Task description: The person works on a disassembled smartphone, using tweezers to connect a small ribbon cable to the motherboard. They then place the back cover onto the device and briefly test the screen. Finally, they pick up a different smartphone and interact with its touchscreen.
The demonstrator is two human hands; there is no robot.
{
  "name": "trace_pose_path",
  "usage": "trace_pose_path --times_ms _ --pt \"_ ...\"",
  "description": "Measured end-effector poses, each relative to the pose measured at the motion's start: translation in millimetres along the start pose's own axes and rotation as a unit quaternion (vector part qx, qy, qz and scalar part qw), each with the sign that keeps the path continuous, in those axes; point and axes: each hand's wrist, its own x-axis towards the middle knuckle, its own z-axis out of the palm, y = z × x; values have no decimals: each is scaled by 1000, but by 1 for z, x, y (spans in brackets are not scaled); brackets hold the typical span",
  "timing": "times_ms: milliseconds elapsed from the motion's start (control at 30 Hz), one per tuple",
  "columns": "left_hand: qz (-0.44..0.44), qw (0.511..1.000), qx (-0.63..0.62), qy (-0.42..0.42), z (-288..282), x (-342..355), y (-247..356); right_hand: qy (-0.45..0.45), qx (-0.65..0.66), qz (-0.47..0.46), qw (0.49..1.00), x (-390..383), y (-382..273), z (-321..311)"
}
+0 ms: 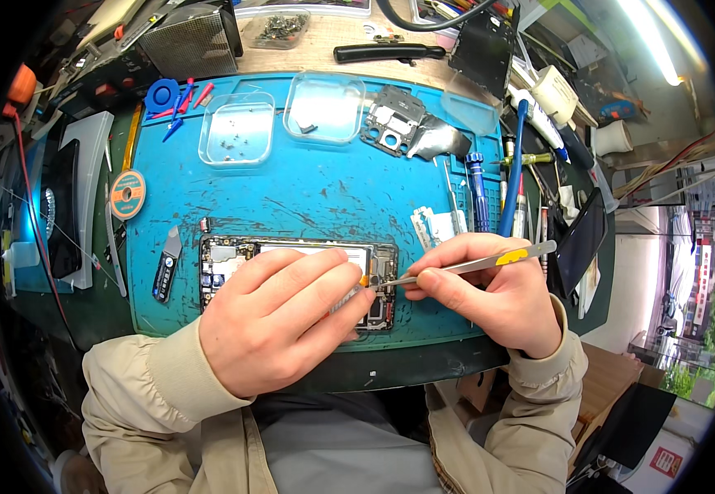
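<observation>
The opened black smartphone with its back cover off and circuit boards bare (234, 255) lies flat at the near edge of the blue silicone repair mat (316, 193), directly under both hands. The left hand (279, 317) rests on top of it, fingers curled and pressed down, thumb and forefinger pinched close together near the phone's 3 o'clock end. The right hand (493, 292) grips a pair of slim silver metal tweezers with a yellow patch (468, 265), squeezed between thumb and fingers; the tips point toward 9 o'clock and meet the board beside the left fingertips.

The work looks delicate. Keeping the left hand's weight steady on the frame should stop the phone from sliding, and a low, shallow tweezer angle seems safest so the tips do not scrape nearby parts.

At 12 o'clock on the mat sit 2 clear square plastic trays: one with tiny screws (237, 129), one with a small dark part (324, 107). A removed grey metal phone frame (402, 125) lies at 1 o'clock, and a blue-handled screwdriver (477, 185) at 2 o'clock. A solder wick spool (128, 194) sits at 10 o'clock. Beyond is a cluttered wooden bench; a window shows at 3 o'clock.
</observation>
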Motion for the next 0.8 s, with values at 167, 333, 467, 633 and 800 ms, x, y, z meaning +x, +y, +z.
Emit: trace_pose_path --times_ms 167,333,467,633,800 --pt "-1 1000 2 -2 0 0 1 -1 -12 -13 1000 0 1 0" --pt "2 1000 7 -7 0 1 0 -1 -19 -26 999 1 2 0" --pt "1 1000 12 -15 0 1 1 0 -32 -40 999 1 3 -1" --pt "-2 1000 13 -14 1 0 2 4 -35 -50 998 1 4 0" --pt "-3 1000 11 -14 1 0 1 4 -47 -51 998 1 4 -1"
